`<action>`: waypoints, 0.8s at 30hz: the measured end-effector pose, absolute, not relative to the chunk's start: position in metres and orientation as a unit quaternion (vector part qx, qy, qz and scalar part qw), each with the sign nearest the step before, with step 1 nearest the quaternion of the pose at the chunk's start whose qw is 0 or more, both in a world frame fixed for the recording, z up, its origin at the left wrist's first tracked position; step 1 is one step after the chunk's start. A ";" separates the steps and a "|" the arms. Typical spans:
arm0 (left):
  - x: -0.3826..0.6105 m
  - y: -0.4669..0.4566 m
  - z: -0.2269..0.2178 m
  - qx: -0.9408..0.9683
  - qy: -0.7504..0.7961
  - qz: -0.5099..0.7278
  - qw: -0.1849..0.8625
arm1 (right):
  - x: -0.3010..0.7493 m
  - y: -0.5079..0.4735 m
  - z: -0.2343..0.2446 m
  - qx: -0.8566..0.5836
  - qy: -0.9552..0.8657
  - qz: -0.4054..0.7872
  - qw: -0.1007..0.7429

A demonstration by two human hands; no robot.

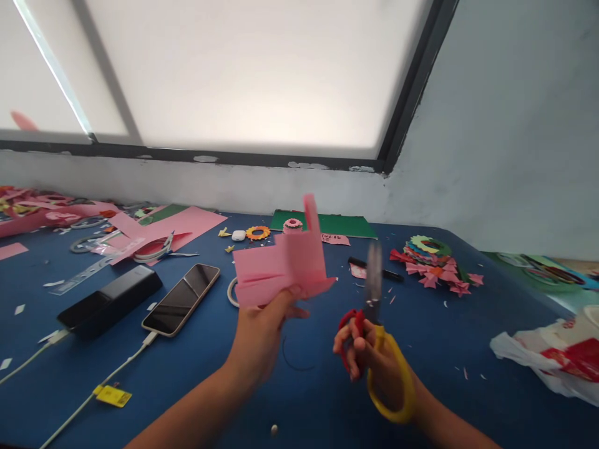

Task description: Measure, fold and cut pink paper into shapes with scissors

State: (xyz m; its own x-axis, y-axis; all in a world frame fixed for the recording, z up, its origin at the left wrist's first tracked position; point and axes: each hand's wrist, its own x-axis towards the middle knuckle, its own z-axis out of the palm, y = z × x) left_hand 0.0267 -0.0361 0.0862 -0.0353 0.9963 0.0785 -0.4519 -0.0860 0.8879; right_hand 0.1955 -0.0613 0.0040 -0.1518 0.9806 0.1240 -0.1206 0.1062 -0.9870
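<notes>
Pinching pink paper, strip upward: left grip; clasping scissors lengthwise upright, blades topmost: right grip.

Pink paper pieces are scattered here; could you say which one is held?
The pink paper piece in the left hand; the pink sheets farther left lie on the blue table.

Our left hand holds paper piece above tabletop; our right hand, right of it, holds scissors. Left of our left hand: phone, then cabled device. Behind those, ruler and paper sheets; paper heap at far left. Behind our paper piece: earphone case, paper ring, and board near wall. Behind scissors, pen. Farther right, paper flowers; nearer, at right edge, plastic bag.
</notes>
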 end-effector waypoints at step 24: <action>0.043 -0.048 0.068 0.540 0.365 0.403 0.643 | 0.194 -0.071 0.020 -0.390 -0.469 0.433 0.664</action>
